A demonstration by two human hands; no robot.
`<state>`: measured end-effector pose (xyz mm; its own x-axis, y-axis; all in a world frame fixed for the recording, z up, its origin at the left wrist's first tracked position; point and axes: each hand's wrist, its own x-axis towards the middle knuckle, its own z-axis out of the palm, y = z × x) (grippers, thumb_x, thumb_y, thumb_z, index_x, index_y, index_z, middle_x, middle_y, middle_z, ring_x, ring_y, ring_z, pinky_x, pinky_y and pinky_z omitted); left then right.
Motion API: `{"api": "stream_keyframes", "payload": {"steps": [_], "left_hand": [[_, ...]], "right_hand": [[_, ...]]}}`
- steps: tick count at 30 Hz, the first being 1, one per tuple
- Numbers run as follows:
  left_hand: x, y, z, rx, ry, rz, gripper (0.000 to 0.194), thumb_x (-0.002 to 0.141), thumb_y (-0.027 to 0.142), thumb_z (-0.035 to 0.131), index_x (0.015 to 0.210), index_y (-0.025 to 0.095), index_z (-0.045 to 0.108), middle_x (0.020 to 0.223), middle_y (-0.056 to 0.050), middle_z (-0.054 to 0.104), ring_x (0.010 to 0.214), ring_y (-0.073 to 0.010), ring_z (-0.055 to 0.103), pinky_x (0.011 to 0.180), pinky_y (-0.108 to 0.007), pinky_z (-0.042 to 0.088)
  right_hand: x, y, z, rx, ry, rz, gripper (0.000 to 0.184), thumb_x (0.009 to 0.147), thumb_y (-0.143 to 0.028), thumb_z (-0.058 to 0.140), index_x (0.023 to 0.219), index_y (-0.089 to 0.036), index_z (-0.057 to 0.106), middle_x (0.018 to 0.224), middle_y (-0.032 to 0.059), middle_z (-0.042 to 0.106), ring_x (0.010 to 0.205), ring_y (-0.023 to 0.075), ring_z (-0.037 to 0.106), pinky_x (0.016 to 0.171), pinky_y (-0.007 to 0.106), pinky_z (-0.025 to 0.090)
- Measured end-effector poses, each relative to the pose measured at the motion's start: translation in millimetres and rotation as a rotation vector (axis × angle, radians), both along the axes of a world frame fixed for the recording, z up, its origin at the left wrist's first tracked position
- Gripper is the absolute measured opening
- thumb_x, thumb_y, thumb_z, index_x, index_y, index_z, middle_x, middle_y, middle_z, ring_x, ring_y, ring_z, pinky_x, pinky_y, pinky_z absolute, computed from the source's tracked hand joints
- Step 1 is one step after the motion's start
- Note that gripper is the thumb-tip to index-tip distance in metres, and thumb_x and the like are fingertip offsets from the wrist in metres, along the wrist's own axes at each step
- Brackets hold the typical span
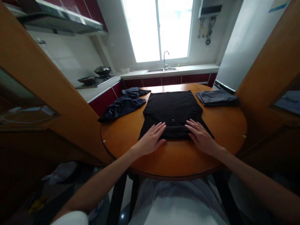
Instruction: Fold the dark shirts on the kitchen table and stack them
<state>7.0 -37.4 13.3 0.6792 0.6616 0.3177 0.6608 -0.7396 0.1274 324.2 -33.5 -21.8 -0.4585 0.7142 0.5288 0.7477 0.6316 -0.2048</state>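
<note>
A black garment (pixel 172 106), which looks like a top, lies spread flat on the round wooden table (pixel 175 157). Its near edge is folded over into a band, and a small light mark shows near the middle. My left hand (pixel 151 139) rests on the garment's near left part, fingers stretched out and lying flat. On the near right part lies my right hand (pixel 200 136), its fingers also extended and slightly apart. Both palms face down, and neither hand grips the cloth.
Crumpled dark blue clothing (pixel 126 101) lies at the table's left, reaching its edge. A folded dark grey garment (pixel 217 97) sits at the right. Beyond are a counter with a sink (pixel 161 70), a stove with pans (pixel 102 71) and a fridge (pixel 246 47). Wooden door frames flank the table.
</note>
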Motion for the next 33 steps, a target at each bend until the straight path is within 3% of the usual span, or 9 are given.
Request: {"api": "stream_keyframes", "payload": {"steps": [3,7,14,19,22,27,30,33], "left_hand": [[26.6,13.2,-8.0,-0.039,0.094,-0.090,0.071,0.102,0.050,0.044,0.161,0.019,0.020,0.166,-0.013,0.025,0.155,-0.0247,0.017,0.124,-0.047,0.021],[32.2,22.0,-21.7,-0.091,0.121,-0.069,0.072,0.101,0.053,0.044,0.160,0.017,0.023,0.164,-0.014,0.029,0.154,-0.0239,0.021,0.124,-0.045,0.019],[21.2,26.4,-20.9,-0.092,0.130,-0.044,0.059,0.103,0.045,0.043,0.156,0.019,0.033,0.161,-0.013,0.036,0.150,-0.0231,0.032,0.123,-0.045,0.025],[13.7,32.4,-11.1,-0.054,0.230,-0.112,0.057,0.100,0.015,0.036,0.157,0.017,0.031,0.161,-0.013,0.036,0.151,-0.0200,0.030,0.122,-0.040,0.028],[-3.8,32.6,-4.9,-0.047,0.291,-0.108,0.068,0.094,0.004,0.031,0.160,0.020,0.022,0.164,-0.010,0.031,0.152,-0.0181,0.025,0.123,-0.040,0.026],[-48.8,28.8,-4.2,-0.006,0.308,-0.085,0.073,0.094,0.002,0.033,0.162,0.024,0.016,0.166,-0.007,0.026,0.154,-0.0190,0.021,0.125,-0.043,0.023],[-72.2,26.4,-6.3,0.009,0.270,-0.112,0.069,0.098,0.004,0.034,0.161,0.030,0.020,0.166,-0.005,0.027,0.153,-0.0205,0.023,0.125,-0.045,0.024],[-83.7,25.7,-6.3,0.015,0.238,-0.173,0.062,0.102,0.008,0.034,0.158,0.033,0.031,0.164,-0.004,0.031,0.152,-0.0219,0.028,0.125,-0.047,0.027]], "right_hand": [[-22.4,4.8,1.9,-0.083,-0.138,0.130,0.060,0.101,-0.038,0.043,0.157,-0.020,0.033,0.164,0.0106,0.030,0.154,0.0256,0.021,0.123,0.053,0.024],[-28.6,10.2,-6.1,-0.187,-0.210,0.133,0.067,0.101,-0.047,0.043,0.159,-0.017,0.028,0.164,0.0134,0.028,0.153,0.0260,0.020,0.123,0.054,0.024],[-25.0,16.6,-8.1,-0.133,-0.190,0.117,0.058,0.101,-0.037,0.046,0.154,-0.014,0.041,0.156,0.0157,0.044,0.147,0.0265,0.037,0.121,0.053,0.030],[-19.0,20.9,-1.8,-0.034,-0.256,0.163,0.056,0.096,-0.017,0.045,0.152,-0.013,0.043,0.150,0.0162,0.051,0.140,0.0256,0.048,0.121,0.051,0.030],[-4.8,20.3,-3.2,0.016,-0.295,0.170,0.066,0.089,-0.004,0.042,0.155,-0.015,0.038,0.152,0.0143,0.050,0.142,0.0242,0.046,0.122,0.052,0.029],[40.0,16.7,-8.8,0.062,-0.332,0.151,0.081,0.085,0.005,0.040,0.160,-0.023,0.027,0.160,0.0099,0.039,0.147,0.0237,0.036,0.121,0.053,0.031],[70.4,15.7,-8.8,0.050,-0.322,0.160,0.078,0.089,0.002,0.042,0.159,-0.029,0.029,0.163,0.0070,0.033,0.149,0.0250,0.034,0.120,0.051,0.034],[90.6,15.0,-6.3,0.046,-0.275,0.188,0.068,0.095,-0.006,0.046,0.157,-0.032,0.036,0.162,0.0053,0.035,0.145,0.0259,0.040,0.118,0.050,0.038]]}}
